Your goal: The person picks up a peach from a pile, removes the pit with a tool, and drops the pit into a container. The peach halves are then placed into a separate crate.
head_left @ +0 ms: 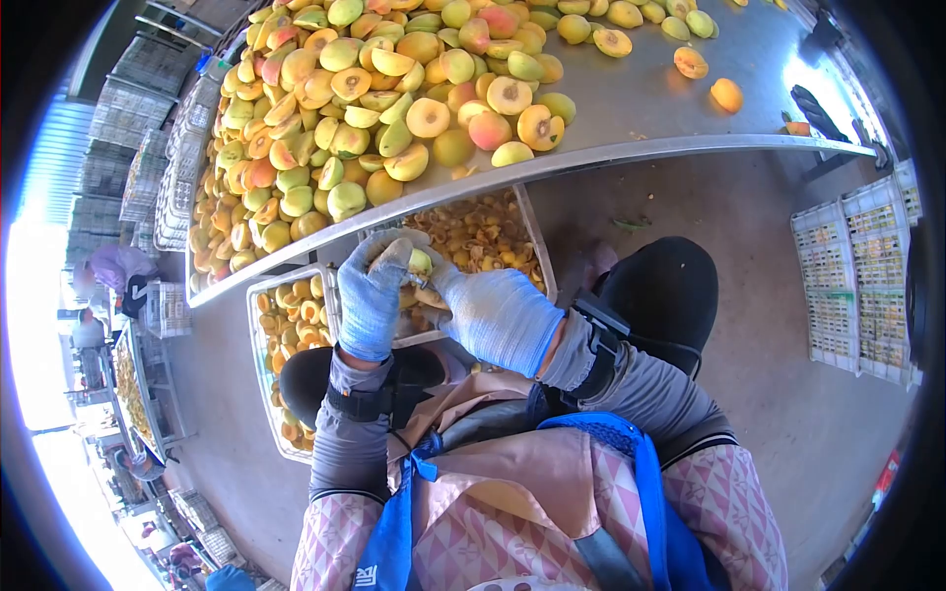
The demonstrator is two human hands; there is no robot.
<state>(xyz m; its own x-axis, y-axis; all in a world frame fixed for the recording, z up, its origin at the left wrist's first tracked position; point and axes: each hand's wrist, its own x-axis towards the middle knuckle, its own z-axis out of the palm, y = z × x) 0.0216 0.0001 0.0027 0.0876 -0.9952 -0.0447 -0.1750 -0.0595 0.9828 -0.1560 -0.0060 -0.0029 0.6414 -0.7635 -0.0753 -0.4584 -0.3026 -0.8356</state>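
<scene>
Fingers of your left hand [370, 305] are curled around a yellow-green stone fruit [421, 263], just on your side of the near edge of the metal table [641, 113]. Your right hand [501, 315] has its fingers bent in close beside the fruit; you can't tell from this view exactly what they grip. Both your hands wear pale blue gloves. Partly under the table's near edge, below the fruit, is a scrap crate [540, 236] with brownish-orange pieces; left of it stands a plastic crate [263, 374] of orange-yellow halves. On the table, a heap of stone fruit [345, 98], many cut open, covers the left part, with a few loose pieces farther right. White stacked crates [852, 286] stand beyond the table's right end, on your side.
</scene>
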